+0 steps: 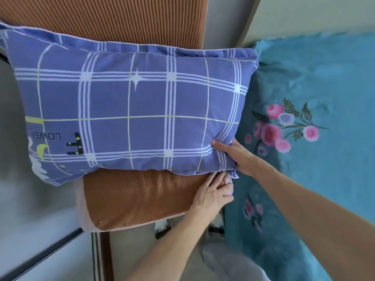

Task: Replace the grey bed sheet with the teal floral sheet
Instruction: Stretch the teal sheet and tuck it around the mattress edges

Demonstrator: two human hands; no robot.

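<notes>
A purple checked pillow (129, 110) lies across the seat of a brown corduroy chair (142, 195). My right hand (237, 157) grips the pillow's near right corner, thumb on top and fingers underneath. Just below that corner my left hand (213, 193) rests on the chair seat's right edge, its fingers curled over the cushion edge. The teal floral sheet (316, 82) covers the bed on the right, with pink flowers printed on it. No grey sheet can be made out with certainty.
The chair's ribbed brown back (121, 17) rises behind the pillow. A pale wall and a grey frame (247, 21) stand behind the bed. Light floor and a dark-edged panel (40, 252) lie at the lower left. Pale grey cloth (229, 264) shows at the bottom.
</notes>
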